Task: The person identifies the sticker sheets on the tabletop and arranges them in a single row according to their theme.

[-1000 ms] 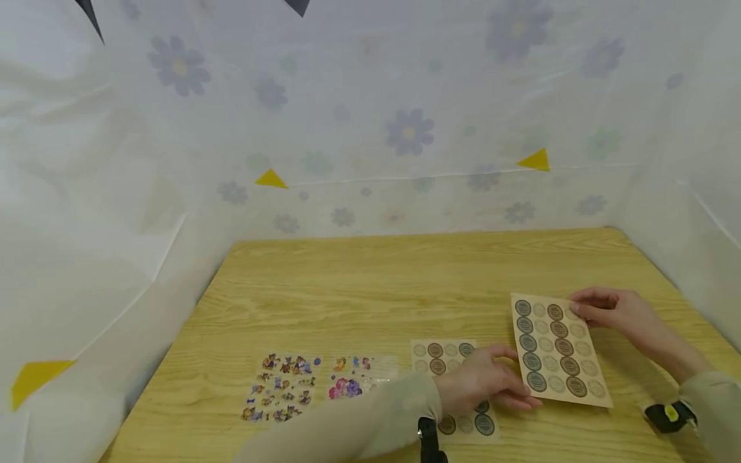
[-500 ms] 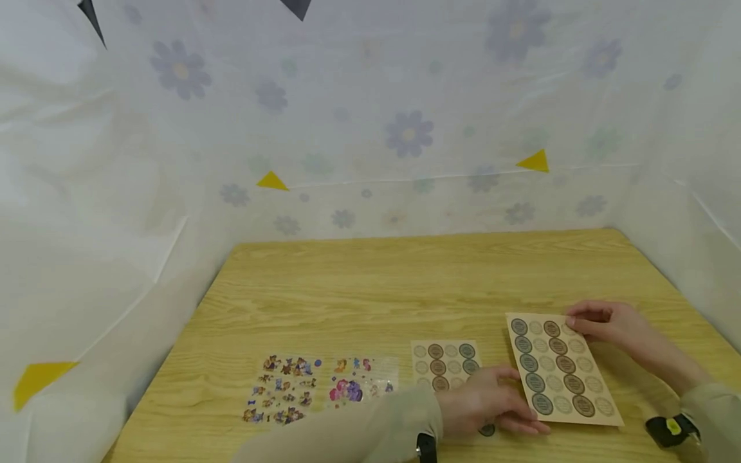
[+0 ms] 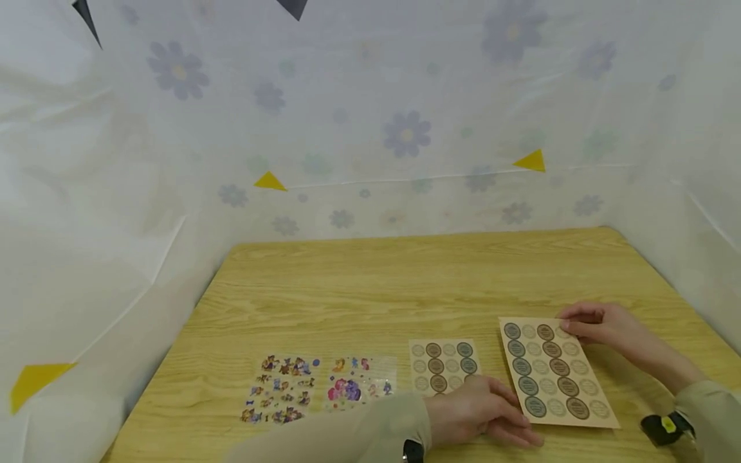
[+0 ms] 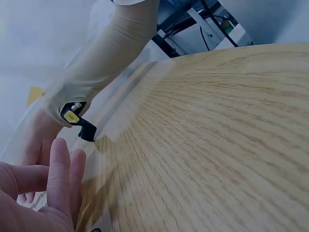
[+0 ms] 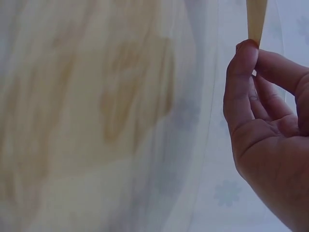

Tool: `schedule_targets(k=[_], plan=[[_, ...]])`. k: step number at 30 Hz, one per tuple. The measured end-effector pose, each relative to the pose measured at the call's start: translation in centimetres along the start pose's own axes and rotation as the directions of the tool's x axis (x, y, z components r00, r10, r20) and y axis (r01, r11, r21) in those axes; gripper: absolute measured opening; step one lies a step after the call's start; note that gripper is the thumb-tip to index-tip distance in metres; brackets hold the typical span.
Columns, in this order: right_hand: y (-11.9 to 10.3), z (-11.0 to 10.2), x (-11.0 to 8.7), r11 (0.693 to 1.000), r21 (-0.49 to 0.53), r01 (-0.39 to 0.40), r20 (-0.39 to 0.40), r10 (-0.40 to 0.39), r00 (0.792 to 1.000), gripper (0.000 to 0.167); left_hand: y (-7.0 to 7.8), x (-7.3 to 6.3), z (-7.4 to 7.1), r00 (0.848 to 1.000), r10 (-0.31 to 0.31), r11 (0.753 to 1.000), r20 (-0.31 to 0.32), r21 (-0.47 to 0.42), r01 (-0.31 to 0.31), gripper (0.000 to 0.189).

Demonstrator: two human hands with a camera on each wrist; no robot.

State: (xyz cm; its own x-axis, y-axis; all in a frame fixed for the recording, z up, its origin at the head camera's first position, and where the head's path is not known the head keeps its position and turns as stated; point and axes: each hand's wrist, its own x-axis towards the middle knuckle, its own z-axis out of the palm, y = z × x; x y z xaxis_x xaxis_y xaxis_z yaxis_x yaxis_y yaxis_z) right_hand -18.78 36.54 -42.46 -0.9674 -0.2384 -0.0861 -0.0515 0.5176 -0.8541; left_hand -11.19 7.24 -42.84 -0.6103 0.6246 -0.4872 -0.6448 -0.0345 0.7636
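Note:
My right hand [image 3: 613, 334] pinches the upper right corner of a beige sticker sheet [image 3: 556, 376] printed with rows of round labels. In the right wrist view, thumb and forefinger of the right hand [image 5: 270, 106] hold the sheet's edge [image 5: 257, 19]. My left hand [image 3: 477, 415] lies by the sheet's lower left edge, fingers extended; whether they touch it cannot be told. The left wrist view shows the left hand [image 4: 48, 188] with fingers fairly straight. Partly beneath the left hand is a second round-label sheet [image 3: 435, 366] on the table.
Two clear sheets of cartoon stickers lie to the left: one with small puppy-like figures [image 3: 280, 389], one with pony-like figures [image 3: 347, 389], partly behind the left sleeve. The wooden table [image 3: 405, 283] is enclosed by white flowered sheeting [image 3: 347, 128] at the back and sides.
The held sticker sheet has come down towards the table's near side, then shifted slightly left, the right hand moving with it. My left hand has also moved nearer the front.

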Motion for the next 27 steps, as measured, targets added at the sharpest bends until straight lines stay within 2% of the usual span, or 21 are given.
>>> schedule_targets(k=[3, 6, 7, 8, 9, 10, 11, 12, 13, 14, 15, 16, 17, 18, 19, 20, 21, 23, 25, 27], plan=[[0.0, 0.0, 0.1, 1.0, 0.019, -0.004, 0.02, 0.003, 1.0, 0.036, 0.2, -0.9, 0.1, 1.0, 0.004, 0.999, 0.003, 0.039, -0.004, 0.01], [0.0, 0.1, 0.3, 1.0, 0.017, 0.004, 0.048, -0.005, 0.999, 0.035, 0.7, -1.7, 0.3, 0.998, 0.048, 0.989, 0.037, 0.141, -0.053, 0.008], [0.0, 0.2, 0.3, 1.0, 0.018, 0.005, 0.057, -0.006, 0.998, 0.035, 0.9, -1.9, 0.4, 0.995, 0.078, 0.976, 0.055, 0.202, -0.088, 0.007], [0.0, 0.2, 0.4, 1.0, 0.015, 0.009, 0.065, -0.01, 0.998, 0.035, 1.1, -2.1, 0.5, 0.991, 0.112, 0.945, 0.076, 0.299, -0.13, 0.006], [0.0, 0.3, 0.4, 1.0, 0.016, 0.005, 0.067, -0.006, 0.998, 0.035, 1.3, -2.3, 0.5, 0.984, 0.144, 0.891, 0.105, 0.42, -0.175, 0.007], [0.0, 0.3, 0.4, 1.0, 0.013, 0.007, 0.072, -0.008, 0.997, 0.035, 1.4, -2.5, 0.5, 0.975, 0.171, 0.789, 0.145, 0.572, -0.224, 0.011], [0.0, 0.3, 0.4, 1.0, 0.01, 0.008, 0.077, -0.009, 0.997, 0.035, 1.5, -2.6, 0.5, 0.963, 0.191, 0.65, 0.188, 0.711, -0.268, 0.016], [0.0, 0.3, 0.5, 1.0, 0.011, 0.012, 0.083, -0.013, 0.996, 0.035, 1.5, -2.6, 0.5, 0.951, 0.199, 0.473, 0.236, 0.827, -0.304, 0.021], [0.0, 0.4, 0.5, 1.0, 0.009, 0.012, 0.084, -0.013, 0.996, 0.034, 1.5, -2.7, 0.5, 0.939, 0.195, 0.272, 0.284, 0.904, -0.33, 0.027], [0.0, 0.4, 0.5, 1.0, 0.008, 0.013, 0.087, -0.014, 0.996, 0.034, 1.4, -2.7, 0.5, 0.924, 0.177, 0.072, 0.338, 0.932, -0.355, 0.033], [0.0, 0.4, 0.5, 1.0, 0.005, 0.015, 0.092, -0.015, 0.996, 0.033, 1.3, -2.6, 0.4, 0.907, 0.151, -0.103, 0.394, 0.918, -0.382, 0.038], [0.0, 0.4, 0.5, 1.0, 0.004, 0.024, 0.102, -0.025, 0.995, 0.032, 1.1, -2.6, 0.4, 0.887, 0.119, -0.239, 0.445, 0.88, -0.409, 0.043], [0.1, 0.4, 0.5, 1.0, 0.005, 0.027, 0.105, -0.028, 0.994, 0.032, 0.9, -2.6, 0.3, 0.873, 0.087, -0.315, 0.479, 0.845, -0.432, 0.046], [0.1, 0.5, 0.5, 1.0, 0.007, 0.027, 0.105, -0.027, 0.994, 0.032, 0.7, -2.6, 0.2, 0.86, 0.057, -0.378, 0.507, 0.808, -0.451, 0.05], [0.2, 0.5, 0.5, 1.0, 0.008, 0.03, 0.108, -0.03, 0.994, 0.031, 0.5, -2.6, 0.1, 0.848, 0.03, -0.419, 0.53, 0.777, -0.471, 0.052], [0.2, 0.5, 0.5, 0.999, 0.014, 0.031, 0.114, -0.032, 0.993, 0.031, 0.3, -2.6, 0.0, 0.839, 0.008, -0.441, 0.544, 0.754, -0.486, 0.053], [0.3, 0.5, 0.5, 0.999, 0.012, 0.041, 0.114, -0.042, 0.993, 0.03, 0.1, -2.7, -0.1, 0.833, -0.008, -0.449, 0.553, 0.742, -0.497, 0.053], [0.3, 0.6, 0.5, 0.999, 0.01, 0.047, 0.109, -0.048, 0.993, 0.029, -0.1, -2.8, -0.3, 0.84, -0.04, -0.429, 0.541, 0.75, -0.503, 0.052], [0.3, 0.6, 0.4, 0.999, 0.008, 0.05, 0.114, -0.051, 0.992, 0.028, -0.4, -3.1, -0.4, 0.849, -0.062, -0.427, 0.526, 0.755, -0.498, 0.051], [0.2, 0.7, 0.3, 0.999, 0.0, 0.048, 0.114, -0.048, 0.992, 0.029, -0.6, -3.3, -0.5, 0.851, -0.07, -0.437, 0.521, 0.751, -0.495, 0.052]])
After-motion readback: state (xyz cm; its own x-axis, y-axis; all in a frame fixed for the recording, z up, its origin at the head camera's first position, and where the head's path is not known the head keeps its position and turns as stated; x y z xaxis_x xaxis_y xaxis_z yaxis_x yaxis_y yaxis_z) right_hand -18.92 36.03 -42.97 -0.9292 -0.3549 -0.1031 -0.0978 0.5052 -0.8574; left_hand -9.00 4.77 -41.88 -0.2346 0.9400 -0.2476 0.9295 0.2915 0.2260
